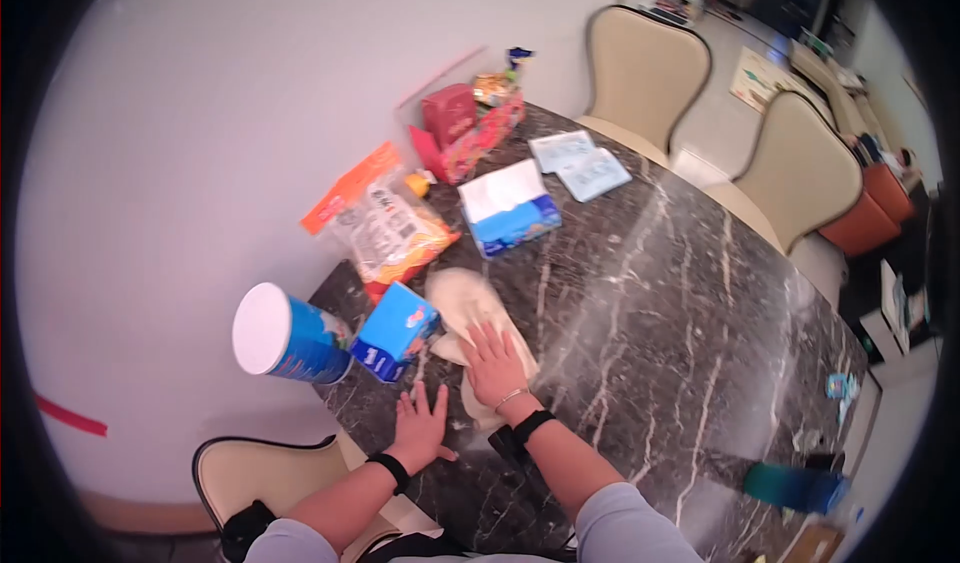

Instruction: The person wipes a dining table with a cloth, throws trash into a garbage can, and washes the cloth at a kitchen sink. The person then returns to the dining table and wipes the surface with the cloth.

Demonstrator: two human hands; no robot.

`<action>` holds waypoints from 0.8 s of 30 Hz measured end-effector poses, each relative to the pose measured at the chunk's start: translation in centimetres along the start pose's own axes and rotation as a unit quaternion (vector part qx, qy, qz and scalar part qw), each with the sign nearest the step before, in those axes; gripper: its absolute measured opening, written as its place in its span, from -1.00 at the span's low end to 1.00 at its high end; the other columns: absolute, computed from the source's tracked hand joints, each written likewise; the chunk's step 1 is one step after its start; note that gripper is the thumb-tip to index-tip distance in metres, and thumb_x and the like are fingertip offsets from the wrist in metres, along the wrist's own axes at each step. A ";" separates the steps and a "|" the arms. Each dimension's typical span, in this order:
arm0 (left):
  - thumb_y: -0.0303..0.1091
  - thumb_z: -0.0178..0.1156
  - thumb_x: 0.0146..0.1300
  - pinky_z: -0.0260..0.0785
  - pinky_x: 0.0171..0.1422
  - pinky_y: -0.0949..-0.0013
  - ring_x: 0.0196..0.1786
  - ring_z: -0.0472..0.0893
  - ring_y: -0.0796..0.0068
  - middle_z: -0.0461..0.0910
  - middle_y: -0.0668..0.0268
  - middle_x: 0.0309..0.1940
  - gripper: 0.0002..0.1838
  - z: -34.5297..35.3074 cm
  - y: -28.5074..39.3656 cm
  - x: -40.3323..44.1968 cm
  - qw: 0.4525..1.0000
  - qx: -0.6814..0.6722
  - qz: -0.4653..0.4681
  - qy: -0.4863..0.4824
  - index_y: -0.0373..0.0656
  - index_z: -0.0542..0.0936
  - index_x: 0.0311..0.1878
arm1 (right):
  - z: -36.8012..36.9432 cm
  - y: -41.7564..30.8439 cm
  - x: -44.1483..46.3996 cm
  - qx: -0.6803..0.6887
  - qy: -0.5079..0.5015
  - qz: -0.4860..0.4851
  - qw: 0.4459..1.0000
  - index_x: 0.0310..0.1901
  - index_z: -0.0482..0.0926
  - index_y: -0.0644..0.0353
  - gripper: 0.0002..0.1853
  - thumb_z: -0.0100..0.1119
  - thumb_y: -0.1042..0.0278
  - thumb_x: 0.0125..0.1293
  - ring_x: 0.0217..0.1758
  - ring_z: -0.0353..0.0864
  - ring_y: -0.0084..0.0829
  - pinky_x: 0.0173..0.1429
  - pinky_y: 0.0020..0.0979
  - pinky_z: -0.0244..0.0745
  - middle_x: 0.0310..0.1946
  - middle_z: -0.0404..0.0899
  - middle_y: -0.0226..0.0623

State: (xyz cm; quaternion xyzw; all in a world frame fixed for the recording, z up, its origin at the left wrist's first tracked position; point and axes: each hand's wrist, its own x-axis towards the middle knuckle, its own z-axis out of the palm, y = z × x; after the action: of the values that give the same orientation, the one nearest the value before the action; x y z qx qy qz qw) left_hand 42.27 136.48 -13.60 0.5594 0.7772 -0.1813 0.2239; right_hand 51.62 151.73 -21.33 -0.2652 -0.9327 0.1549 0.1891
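My right hand (493,365) lies flat on a cream-coloured cloth (462,298), fingers stretched out and pressing it against the dark marble table (630,333). The far end of the cloth is slightly blurred, and a part of it sticks out to the left under the hand. My left hand (420,425) is open on the table's near left side, its fingers spread and nothing held. Just beyond its fingertips stands a blue box (397,331), close to the cloth's left edge. A dark object (508,445), partly hidden by my right wrist, lies beside the cloth.
Left of the blue box is a blue tub with a white lid (263,329). Farther back are an orange snack bag (385,225), a blue-and-white tissue pack (508,208), pale packets (582,165) and a red box (450,115). A bottle (795,488) lies right. Beige chairs (645,78) surround the table.
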 end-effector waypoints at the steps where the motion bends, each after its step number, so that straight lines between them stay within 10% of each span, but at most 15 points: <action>1: 0.19 0.51 -0.36 -0.06 0.44 -0.19 0.36 0.06 -0.50 -0.16 -0.41 0.38 0.43 0.2 0.0 0.1 1.000 0.015 0.000 -0.005 -0.16 -0.18 0.48 | -0.6 1.5 -0.5 -0.009 0.001 0.022 1.000 0.22 0.40 0.09 -0.51 -0.04 0.22 0.24 0.44 0.11 -0.21 0.46 -0.03 -0.05 0.33 0.25 -0.26; 7: 0.26 0.52 -0.44 -0.01 0.44 -0.11 0.37 0.08 -0.44 -0.18 -0.44 0.37 0.54 1.3 -0.1 1.1 0.998 0.056 0.000 -0.009 -0.23 -0.27 0.47 | -12.7 25.0 -12.0 -0.352 0.077 0.269 0.893 0.21 0.40 0.18 -0.51 -0.04 0.27 0.22 0.29 0.29 -0.18 0.23 -0.04 0.26 0.15 0.42 -0.21; 10: 0.23 0.53 -0.44 0.01 0.43 -0.09 0.36 0.10 -0.44 -0.19 -0.42 0.38 0.54 1.4 -0.2 1.1 0.999 0.052 0.013 0.003 -0.21 -0.29 0.48 | -17.1 28.2 -26.4 -0.320 0.011 0.454 0.831 0.23 0.35 0.27 -0.47 -0.11 0.06 0.36 0.42 0.14 -0.03 0.37 0.00 0.09 0.29 0.29 0.00; 16: 0.19 0.56 -0.41 0.04 0.42 -0.08 0.36 0.13 -0.41 -0.16 -0.39 0.39 0.52 1.0 -0.1 1.0 0.999 0.052 0.004 -0.015 -0.18 -0.29 0.48 | -13.1 14.3 -36.9 -0.345 0.055 0.522 0.778 0.25 0.31 0.32 -0.39 -0.04 0.02 0.32 0.44 0.05 0.10 0.39 0.10 0.05 0.26 0.29 0.12; 24: 0.20 0.56 -0.39 0.06 0.42 -0.03 0.37 0.12 -0.38 -0.14 -0.30 0.41 0.51 1.3 -0.5 0.7 1.000 0.025 0.003 0.012 -0.11 -0.28 0.49 | -11.4 -7.3 -38.8 -0.139 -0.050 0.396 0.906 0.37 0.18 0.13 -0.30 0.06 0.08 0.22 0.50 -0.13 0.14 0.45 0.21 -0.17 0.41 0.00 0.07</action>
State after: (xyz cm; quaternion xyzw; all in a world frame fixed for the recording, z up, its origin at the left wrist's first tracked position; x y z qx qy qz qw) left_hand 41.78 136.18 -15.04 0.5696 0.7733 -0.1928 0.2011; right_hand 84.00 126.52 -18.95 -0.6284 -0.7711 0.0987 0.0264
